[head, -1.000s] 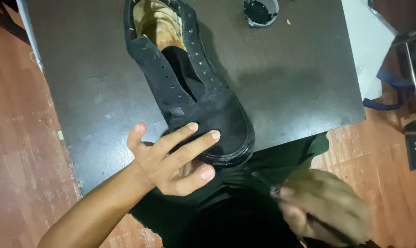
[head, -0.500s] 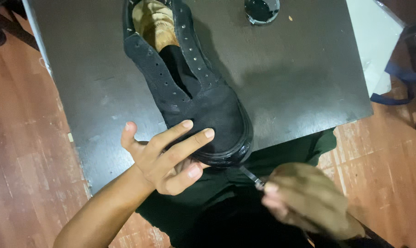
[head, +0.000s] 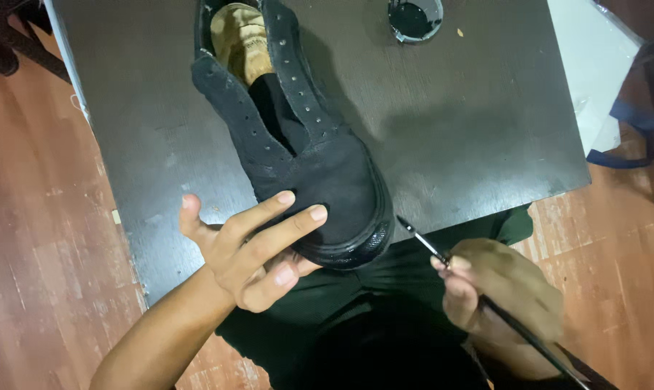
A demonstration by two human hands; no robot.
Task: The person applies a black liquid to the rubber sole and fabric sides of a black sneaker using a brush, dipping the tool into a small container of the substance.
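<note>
A reddish tiled floor (head: 31,238) shows to the left of the shoe, beyond the edge of the dark worktop (head: 471,123). The black shoe (head: 298,137) lies on the worktop with its toe pointing toward the person and slightly overhanging the near edge; its tan lining shows at the open top, and rows of empty lace holes run down both flaps. The left hand (head: 251,253) comes up from below and left of the shoe, fingers spread: two fingertips rest on top of the toe while the lower fingers curl under the front of the sole, so the hand steadies the shoe with a loose, open hold rather than a clench. Just right of the toe, the tip of a thin black brush (head: 428,242) stands close beside the glossy sole edge, though whether it touches cannot be told. The right hand (head: 500,300), below and right of the shoe, is closed around the brush handle, which runs on down to the lower right. Far above the toe, right of the shoe's open top, a small round pot (head: 415,18) of dark liquid sits on the worktop. Beyond the worktop's right edge lies a white sheet (head: 583,79).
</note>
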